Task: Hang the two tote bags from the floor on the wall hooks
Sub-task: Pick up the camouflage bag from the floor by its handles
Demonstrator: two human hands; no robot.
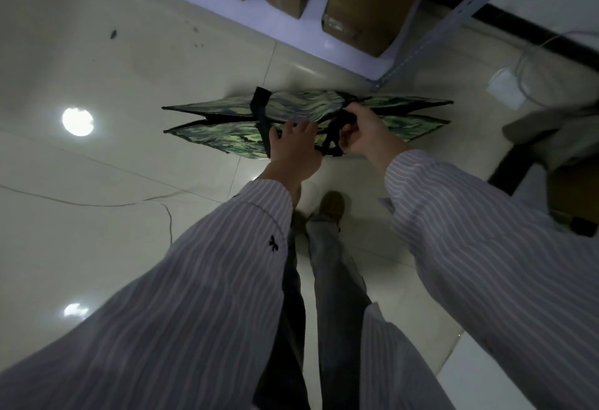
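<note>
Sleeves: two white‑and‑grey striped shirt sleeves (pixel 201 280) reach forward and down from the camera, one on each side.
Bag: a green camouflage tote bag (pixel 301 105) stands upright below the hands, seen from above, its two long sides close together. I can't tell whether its base rests on the tiles.
Right hand: the right hand (pixel 363 132) has its fingers curled round a black webbing handle (pixel 334 139) at the bag's top.
Left hand: the left hand (pixel 293 147) lies with fingers spread and fairly straight against the near top edge, gripping nothing.
Legs: grey trousers (pixel 334 273) and a brown shoe (pixel 332 204) show between the arms.
Floor: a pale glossy tiled floor (pixel 113 85) is underneath.
Beyond: a grey metal shelving rack (pixel 453 17) with brown cardboard boxes (pixel 366 4) stands just behind the bag.
</note>
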